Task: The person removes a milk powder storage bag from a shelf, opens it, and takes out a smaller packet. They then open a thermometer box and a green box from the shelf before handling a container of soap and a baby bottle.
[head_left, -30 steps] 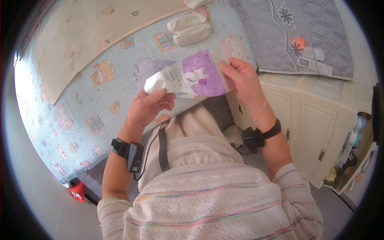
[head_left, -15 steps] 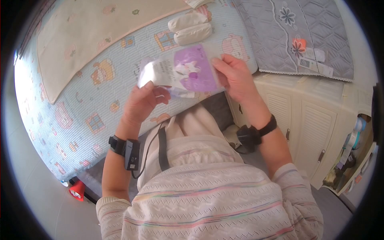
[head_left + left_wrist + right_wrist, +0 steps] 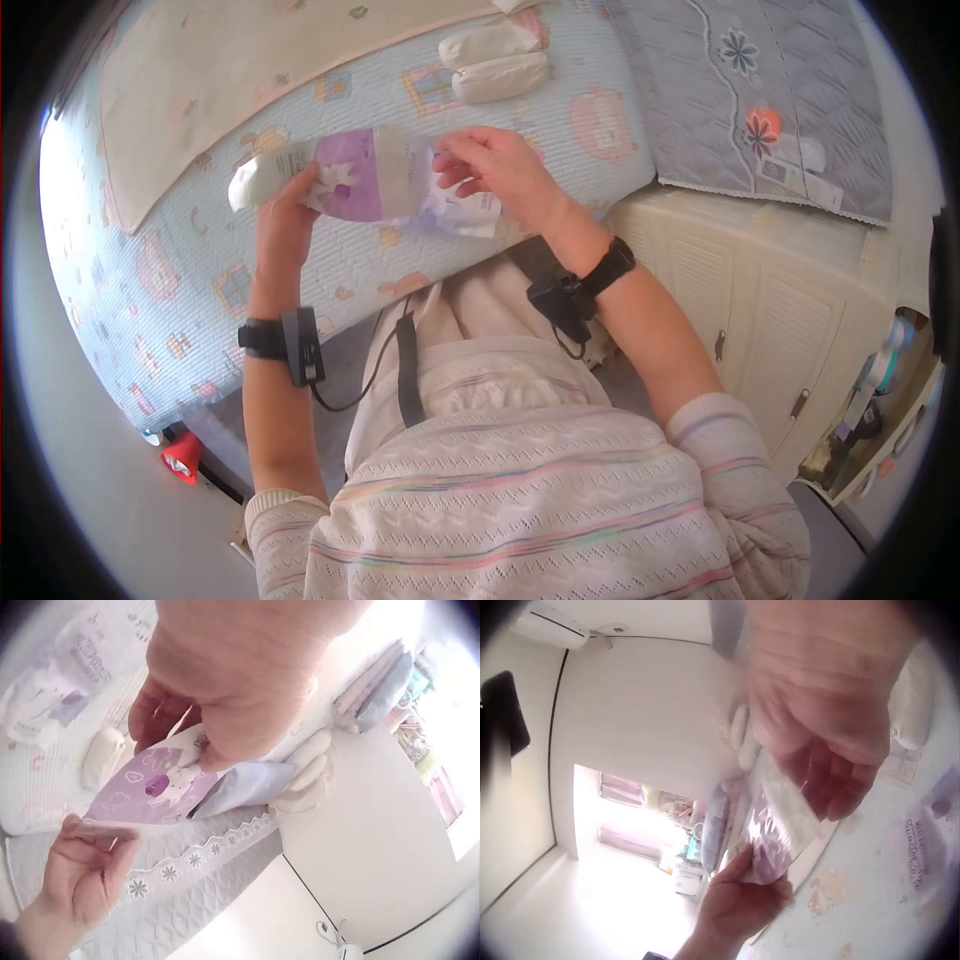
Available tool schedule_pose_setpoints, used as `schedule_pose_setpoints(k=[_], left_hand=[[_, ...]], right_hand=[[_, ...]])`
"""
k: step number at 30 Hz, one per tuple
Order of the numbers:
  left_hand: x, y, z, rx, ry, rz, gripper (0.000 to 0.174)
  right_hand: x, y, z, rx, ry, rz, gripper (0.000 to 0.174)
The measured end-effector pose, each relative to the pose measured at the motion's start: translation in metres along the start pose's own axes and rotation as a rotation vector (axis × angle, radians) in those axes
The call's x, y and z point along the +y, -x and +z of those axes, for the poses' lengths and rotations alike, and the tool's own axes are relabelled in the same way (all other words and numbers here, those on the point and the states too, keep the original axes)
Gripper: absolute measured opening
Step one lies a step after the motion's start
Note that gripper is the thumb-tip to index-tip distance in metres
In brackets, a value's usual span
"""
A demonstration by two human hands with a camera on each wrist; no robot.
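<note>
My left hand [image 3: 288,225] pinches a purple and white plastic storage bag [image 3: 350,175] with a rabbit print, thumb on top, toward the bag's white end. My right hand [image 3: 505,180] is at the bag's other, clear end with fingers partly curled. In the left wrist view, the right hand's finger and thumb [image 3: 124,844] lie on either side of that clear edge. A second purple and clear bag [image 3: 455,212] lies on the bed beneath the right hand, partly covered by it. That bag's printed text shows in the right wrist view.
A pale blue patterned bedspread [image 3: 200,270] carries a cream blanket [image 3: 230,80] and two cream rolled bundles [image 3: 500,78]. To the right, a grey quilted cover [image 3: 820,100] lies over a cream cabinet [image 3: 760,290]. A red lamp [image 3: 182,458] is on the floor at left.
Both hands and the bag have moved left, uncovering more of the second bag beneath. The left hand now lies farther over the bag. The right hand has left the cabinet side.
</note>
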State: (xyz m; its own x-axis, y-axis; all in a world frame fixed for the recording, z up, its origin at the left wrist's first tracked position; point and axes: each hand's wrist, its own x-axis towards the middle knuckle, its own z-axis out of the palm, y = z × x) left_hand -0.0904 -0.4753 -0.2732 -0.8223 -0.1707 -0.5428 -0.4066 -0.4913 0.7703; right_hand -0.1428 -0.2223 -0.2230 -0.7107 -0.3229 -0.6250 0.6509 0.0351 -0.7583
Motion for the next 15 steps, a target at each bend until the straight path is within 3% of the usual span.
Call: schedule_pose_setpoints(k=[3, 5, 9, 15], left_hand=[[-0.033, -0.021, -0.039, 0.006, -0.177, -0.14, 0.032], [-0.056, -0.03, -0.052, -0.157, -0.408, -0.19, 0.03], [-0.089, -0.043, -0.036, -0.181, -0.646, -0.148, 0.03], [-0.123, -0.059, -0.029, -0.183, -0.672, -0.074, 0.027]], right_hand=[[0.021, -0.004, -0.025, 0.058, 0.051, 0.093, 0.025], [0.033, 0.001, -0.037, 0.086, 0.065, 0.139, 0.025], [0.053, 0.013, -0.049, 0.129, 0.043, 0.249, 0.024], [0.065, 0.01, -0.048, 0.112, 0.05, 0.296, 0.021]])
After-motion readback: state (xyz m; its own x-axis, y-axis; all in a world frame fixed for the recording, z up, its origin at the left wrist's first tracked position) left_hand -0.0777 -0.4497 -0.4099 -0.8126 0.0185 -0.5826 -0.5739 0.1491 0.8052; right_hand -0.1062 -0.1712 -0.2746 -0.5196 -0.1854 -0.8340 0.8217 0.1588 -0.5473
